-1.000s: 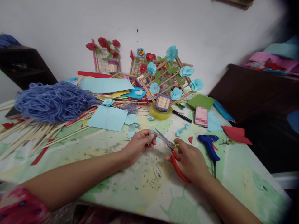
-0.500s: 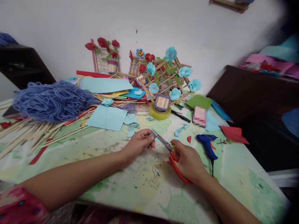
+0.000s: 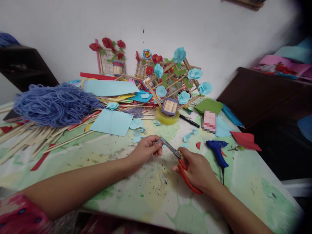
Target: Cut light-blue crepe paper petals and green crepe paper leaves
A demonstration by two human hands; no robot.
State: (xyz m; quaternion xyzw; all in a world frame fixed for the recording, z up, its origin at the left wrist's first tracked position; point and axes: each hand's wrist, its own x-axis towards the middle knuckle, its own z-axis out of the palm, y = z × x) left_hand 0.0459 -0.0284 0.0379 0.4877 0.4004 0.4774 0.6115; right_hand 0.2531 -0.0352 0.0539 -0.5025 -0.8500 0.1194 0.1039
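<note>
My right hand (image 3: 198,167) grips a pair of scissors (image 3: 170,147) with red and yellow handle parts, the blades pointing up and left. At their tips, the thumb and fingers of my left hand (image 3: 147,149) are pinched together. A small greyish piece seems to show there, mostly covered by the fingers, and I cannot make out what it is. The blades touch or nearly touch these fingertips. Both hands are held over the table (image 3: 136,188) with its green and white patterned cover. Pale blue paper scraps (image 3: 190,135) lie just beyond the scissors.
A blue glue gun (image 3: 218,152) lies right of my right hand. Behind stands a stick trellis (image 3: 170,105) with blue paper flowers, by a yellow tape roll (image 3: 168,119). At left are blue yarn (image 3: 56,105), thin sticks (image 3: 29,139) and a light blue sheet (image 3: 112,122).
The scissors blades look slightly closer together at my left fingertips, and less of the greyish piece shows. Both hands stay almost in place; the whole view has shifted slightly.
</note>
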